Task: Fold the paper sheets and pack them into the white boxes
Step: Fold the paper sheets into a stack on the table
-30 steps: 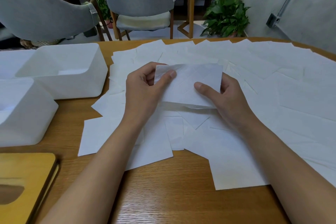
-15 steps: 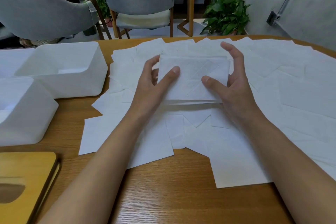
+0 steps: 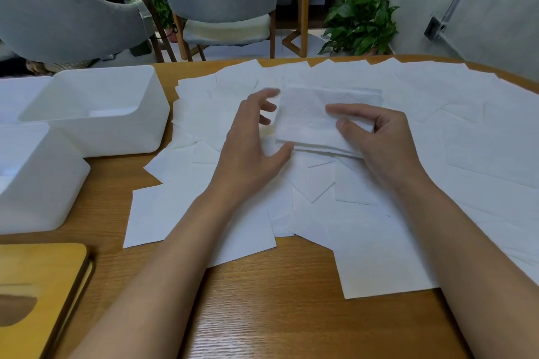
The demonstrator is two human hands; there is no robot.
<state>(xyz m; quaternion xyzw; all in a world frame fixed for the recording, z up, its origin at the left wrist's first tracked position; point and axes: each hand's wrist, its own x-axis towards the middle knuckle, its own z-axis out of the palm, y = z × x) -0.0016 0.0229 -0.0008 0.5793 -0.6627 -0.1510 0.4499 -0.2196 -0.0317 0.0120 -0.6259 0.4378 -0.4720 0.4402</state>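
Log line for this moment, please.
phase: folding | right hand: pinches folded sheet | left hand: open, at sheet edge | white boxes: left of pile

Frame centre: right hand [image 3: 382,140] pinches the folded sheet [image 3: 306,122], thumb on top, above the pile. Left hand [image 3: 250,143] is just beside the sheet's left edge with fingers spread and blurred. Loose sheets [image 3: 481,125] cover the wooden table [image 3: 277,315]. Two white boxes [image 3: 116,131] sit at left, a wooden lid [image 3: 35,285] lower left.
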